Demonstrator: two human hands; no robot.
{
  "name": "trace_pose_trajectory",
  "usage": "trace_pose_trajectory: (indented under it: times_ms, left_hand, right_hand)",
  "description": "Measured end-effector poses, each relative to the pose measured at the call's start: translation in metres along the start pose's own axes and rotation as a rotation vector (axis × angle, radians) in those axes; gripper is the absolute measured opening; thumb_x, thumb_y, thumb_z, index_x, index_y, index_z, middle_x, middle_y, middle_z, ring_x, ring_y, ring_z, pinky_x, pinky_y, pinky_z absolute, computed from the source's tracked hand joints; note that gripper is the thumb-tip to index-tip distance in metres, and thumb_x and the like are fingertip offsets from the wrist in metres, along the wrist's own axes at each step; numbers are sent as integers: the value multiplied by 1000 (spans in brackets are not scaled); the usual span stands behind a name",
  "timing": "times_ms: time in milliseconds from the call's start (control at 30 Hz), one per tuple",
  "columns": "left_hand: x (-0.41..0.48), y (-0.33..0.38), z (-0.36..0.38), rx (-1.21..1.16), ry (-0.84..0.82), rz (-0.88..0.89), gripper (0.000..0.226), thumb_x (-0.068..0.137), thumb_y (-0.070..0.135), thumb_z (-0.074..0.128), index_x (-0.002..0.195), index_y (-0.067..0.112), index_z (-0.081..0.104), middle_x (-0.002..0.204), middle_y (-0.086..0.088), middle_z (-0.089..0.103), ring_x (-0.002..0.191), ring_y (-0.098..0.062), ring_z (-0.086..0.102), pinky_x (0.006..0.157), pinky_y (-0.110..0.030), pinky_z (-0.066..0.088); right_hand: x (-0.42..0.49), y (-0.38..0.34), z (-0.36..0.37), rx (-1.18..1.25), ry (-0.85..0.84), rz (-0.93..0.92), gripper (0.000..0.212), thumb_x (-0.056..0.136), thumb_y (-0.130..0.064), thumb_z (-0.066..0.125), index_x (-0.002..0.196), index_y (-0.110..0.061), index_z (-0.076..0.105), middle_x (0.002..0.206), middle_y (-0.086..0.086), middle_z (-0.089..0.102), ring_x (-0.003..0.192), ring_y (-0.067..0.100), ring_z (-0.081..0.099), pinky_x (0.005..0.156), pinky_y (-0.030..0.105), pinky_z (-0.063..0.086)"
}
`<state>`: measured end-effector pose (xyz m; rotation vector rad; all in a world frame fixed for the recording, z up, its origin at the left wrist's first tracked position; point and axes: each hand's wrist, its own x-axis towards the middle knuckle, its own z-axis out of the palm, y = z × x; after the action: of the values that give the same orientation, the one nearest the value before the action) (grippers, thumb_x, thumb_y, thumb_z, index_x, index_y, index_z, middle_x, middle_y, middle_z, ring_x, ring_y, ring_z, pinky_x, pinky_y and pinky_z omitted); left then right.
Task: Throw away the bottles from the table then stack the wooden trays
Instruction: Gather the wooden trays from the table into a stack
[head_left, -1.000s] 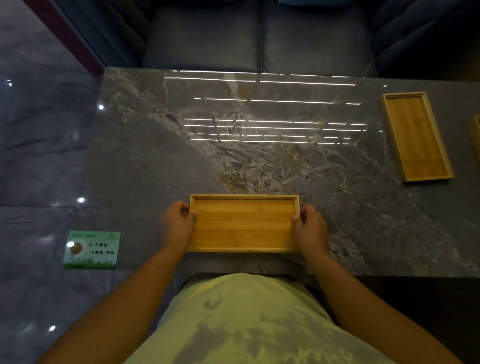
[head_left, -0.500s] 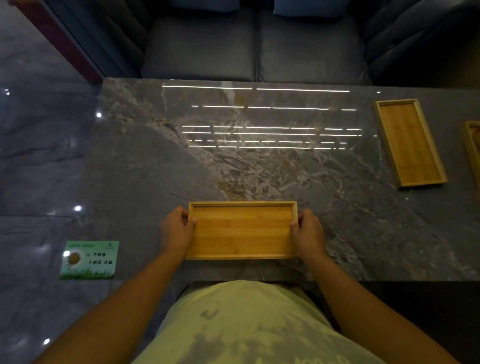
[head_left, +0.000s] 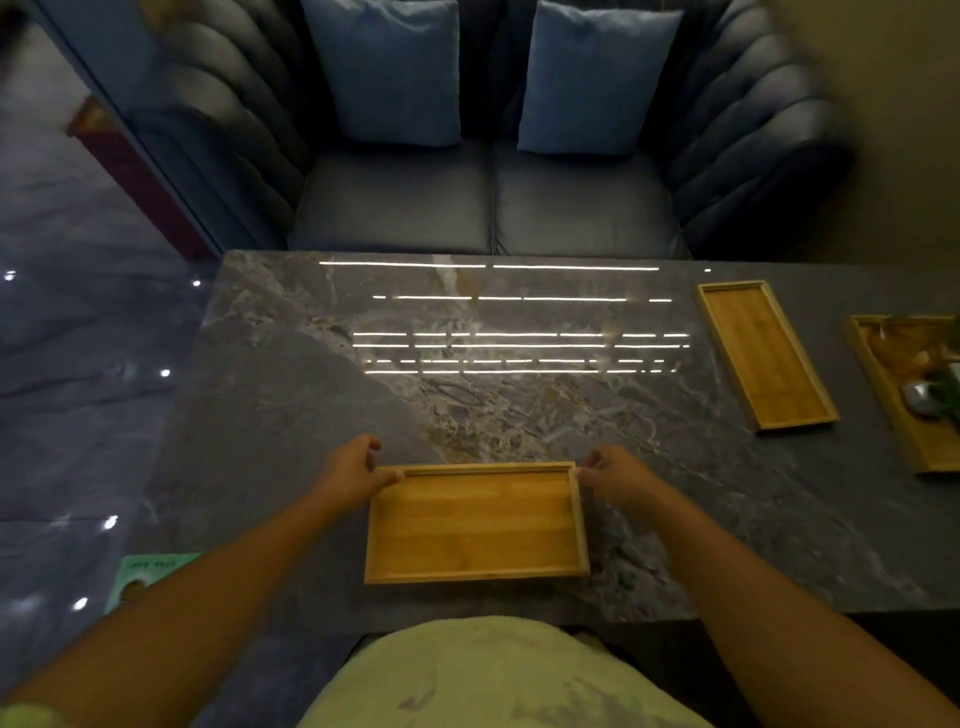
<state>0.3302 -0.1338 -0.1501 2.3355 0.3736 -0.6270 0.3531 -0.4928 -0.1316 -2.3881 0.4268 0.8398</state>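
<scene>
A bare wooden tray (head_left: 475, 525) lies near the front edge of the grey marble table (head_left: 291, 415). My left hand (head_left: 349, 475) grips its far left corner and my right hand (head_left: 615, 478) pinches its far right corner. A second bare wooden tray (head_left: 763, 353) lies lengthwise at the right. A third wooden tray (head_left: 883, 395) at the far right edge holds several small items, cut off by the frame. No bottle is in view.
A blue sofa (head_left: 488, 208) with two cushions stands right behind the table. Glossy dark floor lies to the left, with a green card (head_left: 140, 574) on it near my left arm.
My hands have slid from the tray's short sides up to its far corners. The camera has tilted up, so the sofa and the third tray now show.
</scene>
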Motion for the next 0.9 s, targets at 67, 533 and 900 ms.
trace_pose_trajectory:
  times_ms: [67, 533, 900]
  left_hand:
    - [8, 14, -10, 32, -41, 34, 67, 78, 34, 77, 132, 7, 48, 120, -17, 59, 104, -27, 59, 83, -33, 47]
    - [41, 130, -18, 465, -125, 427, 70, 82, 44, 68, 141, 17, 40, 146, -9, 47, 131, -25, 46, 104, -35, 40]
    - [60, 215, 26, 523, -140, 435, 80, 81, 52, 65, 146, 17, 34, 152, -8, 38, 138, -26, 38, 111, -40, 36]
  right_hand:
    - [1, -6, -11, -43, -1, -37, 15, 87, -32, 66, 90, -19, 59, 93, 7, 66, 86, 22, 63, 79, 40, 55]
    - [1, -19, -67, -184, 24, -102, 50, 85, -33, 69, 128, -11, 55, 133, 14, 57, 115, 27, 58, 89, 32, 49]
    - [4, 34, -136, -150, 70, -106, 57, 85, -40, 67, 133, -14, 51, 133, 12, 58, 116, 25, 58, 87, 28, 44]
